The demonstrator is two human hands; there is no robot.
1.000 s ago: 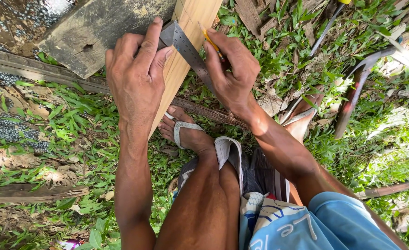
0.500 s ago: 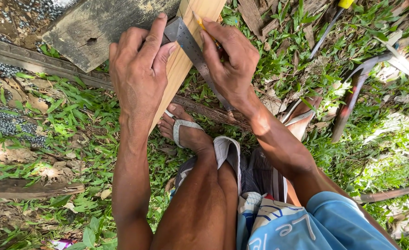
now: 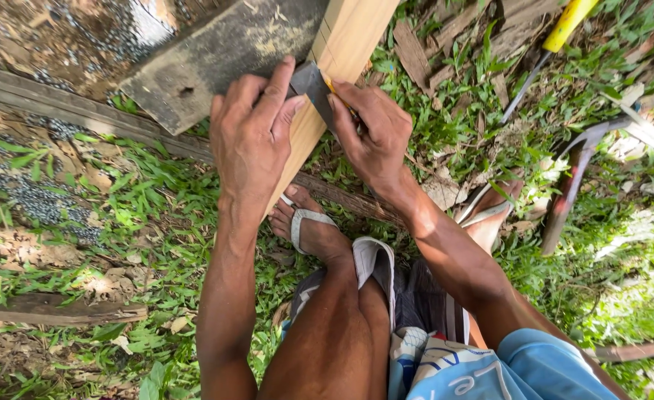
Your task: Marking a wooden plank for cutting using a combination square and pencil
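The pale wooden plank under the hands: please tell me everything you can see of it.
The pale wooden plank is light yellow, smooth and planed, with straight edges and a thin pencil line across it near the top. It slants down from the upper edge towards the sandalled foot. It lies over a dark weathered board. The left hand presses a grey metal square against it; the right hand holds a yellow pencil on it.

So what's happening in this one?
A person crouches on grass over a pale wooden plank. The left hand presses a dark metal square flat against the plank, while the right hand holds a yellow pencil at the square's edge. A pencil line already crosses the plank higher up.
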